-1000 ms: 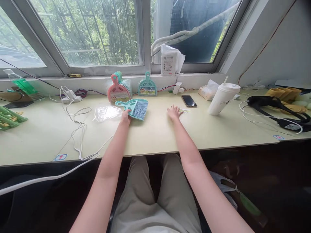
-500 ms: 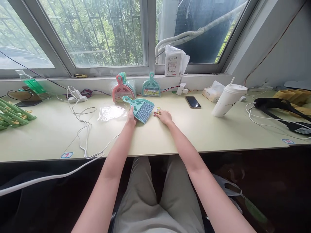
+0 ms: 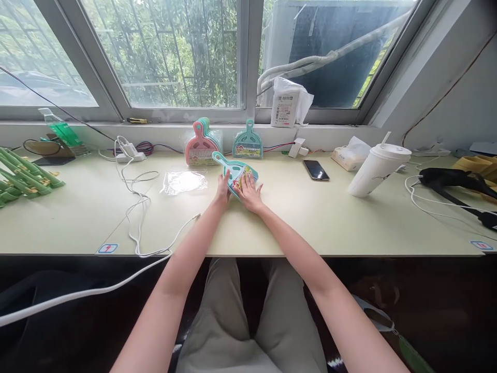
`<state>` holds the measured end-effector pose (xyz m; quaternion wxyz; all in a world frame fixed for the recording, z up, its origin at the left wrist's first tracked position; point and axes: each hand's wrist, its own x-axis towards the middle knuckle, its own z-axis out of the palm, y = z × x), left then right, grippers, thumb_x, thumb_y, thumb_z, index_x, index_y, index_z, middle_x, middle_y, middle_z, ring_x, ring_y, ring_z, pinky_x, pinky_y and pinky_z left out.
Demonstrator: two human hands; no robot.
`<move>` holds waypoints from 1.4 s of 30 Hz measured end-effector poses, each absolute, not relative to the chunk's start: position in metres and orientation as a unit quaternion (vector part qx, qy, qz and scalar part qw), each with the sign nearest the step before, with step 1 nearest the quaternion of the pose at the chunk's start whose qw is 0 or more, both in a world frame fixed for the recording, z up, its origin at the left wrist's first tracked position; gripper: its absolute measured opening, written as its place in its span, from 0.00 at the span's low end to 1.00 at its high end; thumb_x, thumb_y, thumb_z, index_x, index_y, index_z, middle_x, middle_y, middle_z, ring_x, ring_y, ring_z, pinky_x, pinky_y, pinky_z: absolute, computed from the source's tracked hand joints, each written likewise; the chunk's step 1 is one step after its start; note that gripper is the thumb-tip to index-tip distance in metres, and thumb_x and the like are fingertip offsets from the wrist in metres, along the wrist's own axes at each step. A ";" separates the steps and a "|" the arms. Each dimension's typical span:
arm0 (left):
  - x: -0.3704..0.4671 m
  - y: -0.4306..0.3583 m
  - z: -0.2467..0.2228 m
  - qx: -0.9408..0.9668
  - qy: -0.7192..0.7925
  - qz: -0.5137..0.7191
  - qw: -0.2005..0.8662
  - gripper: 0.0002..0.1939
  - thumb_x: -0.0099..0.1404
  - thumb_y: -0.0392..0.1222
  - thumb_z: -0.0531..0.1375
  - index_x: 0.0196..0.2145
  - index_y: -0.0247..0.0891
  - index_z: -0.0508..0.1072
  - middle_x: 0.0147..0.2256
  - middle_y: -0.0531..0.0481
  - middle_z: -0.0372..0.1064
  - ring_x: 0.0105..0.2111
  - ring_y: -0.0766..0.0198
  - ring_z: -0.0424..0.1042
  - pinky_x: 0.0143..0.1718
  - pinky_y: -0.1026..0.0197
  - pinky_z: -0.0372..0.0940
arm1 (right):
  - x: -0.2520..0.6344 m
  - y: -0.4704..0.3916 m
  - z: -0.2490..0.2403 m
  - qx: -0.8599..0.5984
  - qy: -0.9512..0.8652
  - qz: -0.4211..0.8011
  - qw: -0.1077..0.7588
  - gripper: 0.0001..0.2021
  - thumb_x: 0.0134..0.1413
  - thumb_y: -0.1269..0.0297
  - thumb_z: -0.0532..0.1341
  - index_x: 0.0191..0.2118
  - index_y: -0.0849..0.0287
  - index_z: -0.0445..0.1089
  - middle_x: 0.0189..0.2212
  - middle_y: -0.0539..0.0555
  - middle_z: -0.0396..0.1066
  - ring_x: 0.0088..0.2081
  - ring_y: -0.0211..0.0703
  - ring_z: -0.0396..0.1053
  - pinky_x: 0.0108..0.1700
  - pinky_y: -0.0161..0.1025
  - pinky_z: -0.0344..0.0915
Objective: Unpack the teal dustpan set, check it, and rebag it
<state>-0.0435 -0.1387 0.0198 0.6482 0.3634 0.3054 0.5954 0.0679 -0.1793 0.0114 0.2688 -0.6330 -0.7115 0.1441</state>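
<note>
A small teal dustpan with a brush in it (image 3: 231,167) lies on the pale desk (image 3: 310,217), handle pointing up-left. My left hand (image 3: 222,187) grips its near left edge. My right hand (image 3: 249,189) presses a small colourful label card (image 3: 244,180) onto the brush, fingers spread over it. A clear plastic bag (image 3: 184,181) lies flat just left of my left hand.
A stack of pink and teal dustpans (image 3: 201,142) and a single teal one (image 3: 247,144) lean against the window wall. A phone (image 3: 316,169), a tissue pack (image 3: 351,154) and a white cup with a straw (image 3: 377,163) sit to the right. White cables (image 3: 134,194) trail at left.
My right hand slid left across the desk with the small card and now rests it on the brush. My left hand kept its hold on the dustpan.
</note>
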 end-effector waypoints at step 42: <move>-0.106 -0.124 0.027 0.588 0.722 0.364 0.029 0.32 0.64 0.36 0.54 0.65 0.31 0.55 0.60 0.33 0.61 0.63 0.47 0.56 0.64 0.45 0.47 | 0.128 -0.171 0.021 -0.403 -0.288 0.516 0.699 0.09 0.51 0.76 0.63 0.38 0.60 0.68 0.30 0.49 0.76 0.31 0.36 0.75 0.42 0.35 0.76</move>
